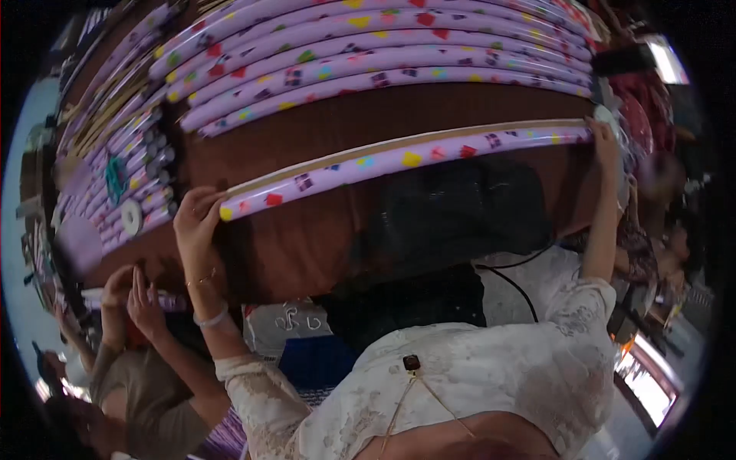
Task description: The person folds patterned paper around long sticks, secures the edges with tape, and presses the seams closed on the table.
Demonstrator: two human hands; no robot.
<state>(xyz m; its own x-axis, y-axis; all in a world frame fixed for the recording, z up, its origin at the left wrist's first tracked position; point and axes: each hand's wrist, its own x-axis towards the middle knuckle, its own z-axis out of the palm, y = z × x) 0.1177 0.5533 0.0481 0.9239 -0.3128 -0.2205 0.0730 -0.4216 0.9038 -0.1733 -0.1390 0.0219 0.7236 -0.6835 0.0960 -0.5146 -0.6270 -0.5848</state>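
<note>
A long lilac roll of wrapping paper (399,161) with small coloured shapes lies crosswise on the brown tabletop (284,253). Along its far side runs a tan strip with a white edge. My left hand (197,217) is closed at the roll's left end, thumb and fingers pinching it. At the other end, my right hand (603,142) has its fingers bent onto the roll's tip, close to a white tape roll (604,115). Between my arms, a dark, shiny sheet or bag (464,207) rests on the near part of the table.
Several similar rolls (383,57) are lined up at the back. More rolls (126,165) are piled at the left, with a teal object (116,180) and another white tape roll (133,218) on them. A co-worker's hands (138,299) are at the lower left.
</note>
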